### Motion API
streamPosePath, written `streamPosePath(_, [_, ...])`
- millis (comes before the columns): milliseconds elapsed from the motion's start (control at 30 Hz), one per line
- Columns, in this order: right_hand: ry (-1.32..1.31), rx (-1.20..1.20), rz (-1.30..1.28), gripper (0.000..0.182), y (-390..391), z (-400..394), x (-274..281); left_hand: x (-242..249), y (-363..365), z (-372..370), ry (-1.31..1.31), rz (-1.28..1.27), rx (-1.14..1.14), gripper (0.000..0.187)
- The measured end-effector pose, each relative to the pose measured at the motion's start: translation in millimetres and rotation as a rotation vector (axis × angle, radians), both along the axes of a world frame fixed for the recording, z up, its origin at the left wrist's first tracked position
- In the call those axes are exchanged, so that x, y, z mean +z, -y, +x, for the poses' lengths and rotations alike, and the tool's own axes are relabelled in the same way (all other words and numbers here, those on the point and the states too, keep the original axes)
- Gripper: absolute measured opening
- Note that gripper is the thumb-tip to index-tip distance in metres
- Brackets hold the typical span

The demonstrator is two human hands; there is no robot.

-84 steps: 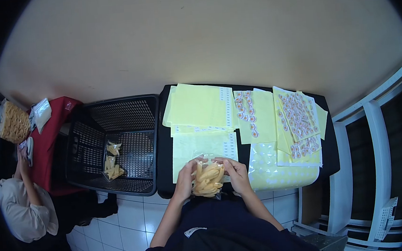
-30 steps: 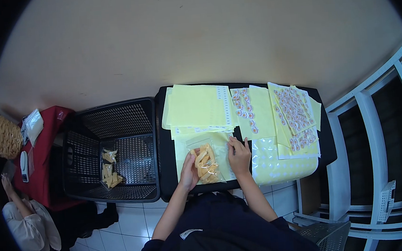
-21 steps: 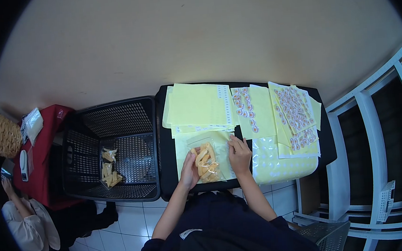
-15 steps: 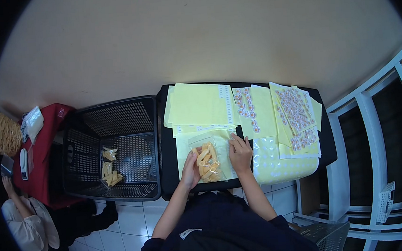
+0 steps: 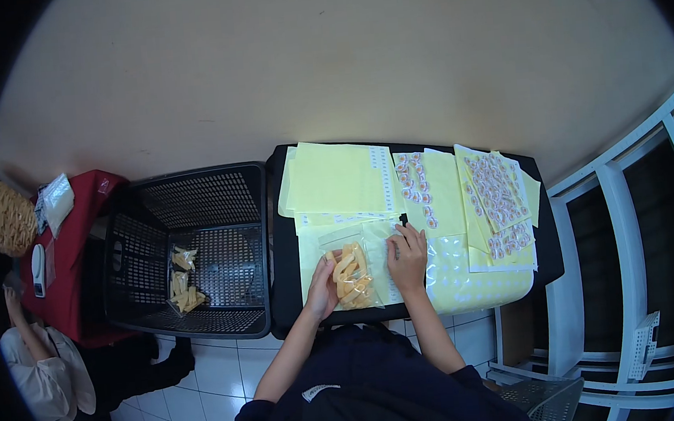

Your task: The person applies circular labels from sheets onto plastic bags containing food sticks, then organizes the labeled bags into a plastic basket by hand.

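A clear plastic bag of pale yellow snack sticks (image 5: 350,277) is gripped along its left side by my left hand (image 5: 323,289). It lies over a yellow label sheet (image 5: 316,248) on the black-covered table. To the right of the bag, my right hand (image 5: 408,259) rests at the sheet's right side, beside a narrow strip of small printed labels. Its fingers are bent but apart, and I make out nothing held in them. Above both hands lies a stack of yellow sheets (image 5: 338,179) with a label strip down its right edge.
Sheets with round stickers (image 5: 498,190) overlap at the right, above a glossy dotted sheet (image 5: 477,275). A black crate (image 5: 227,278) at the left holds several snack bags (image 5: 185,292). Farther left, a person (image 5: 45,376) sits by a red-covered table (image 5: 79,254) with a white scale (image 5: 38,270).
My right hand has shifted slightly right and down the sheet. The bag stays in my left hand, turned a little. At the far left, the other person's hand has moved slightly up.
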State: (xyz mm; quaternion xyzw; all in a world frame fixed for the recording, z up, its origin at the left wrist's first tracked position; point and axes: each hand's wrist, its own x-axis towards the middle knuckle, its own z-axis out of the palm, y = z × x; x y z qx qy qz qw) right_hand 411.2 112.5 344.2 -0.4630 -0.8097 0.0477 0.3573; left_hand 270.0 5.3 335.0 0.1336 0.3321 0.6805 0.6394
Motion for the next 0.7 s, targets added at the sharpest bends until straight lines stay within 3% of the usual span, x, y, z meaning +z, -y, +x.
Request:
streamPosePath(100, [0.003, 0.025, 0.047, 0.004, 0, 1, 5, 5, 1, 3, -0.008, -0.016, 0.039, 0.033])
streamPosePath(167, [-0.114, 0.068, -0.095, 0.005, 0, 3, 8, 7, -2, 7, 0.007, -0.030, 0.070, 0.031])
streamPosePath(300, [-0.225, 0.064, -0.148, 0.006, 1, 2, 16, 5, -6, 13, -0.198, -0.083, 0.149, 0.020])
streamPosePath(367, [0.007, 0.044, -0.075, 0.007, 4, 2, 25, 5, -8, 15, -0.413, -0.108, 0.170, 0.017])
streamPosePath(467, [-0.002, 0.049, -0.232, 0.007, 2, 2, 22, 12, -10, 17, -0.298, -0.172, 0.184, 0.015])
streamPosePath(600, [0.014, -0.006, -0.355, 0.007, -1, 6, 23, 11, -11, 18, -0.345, -0.207, 0.159, 0.016])
streamPosePath(667, [-0.599, 0.093, -0.677, 0.008, -3, 5, 29, 11, -12, 21, -0.502, -0.089, 0.215, 0.021])
streamPosePath(700, [-0.597, 0.093, -0.679, 0.008, -2, 4, 35, 11, -12, 24, -0.501, -0.091, 0.217, 0.021])
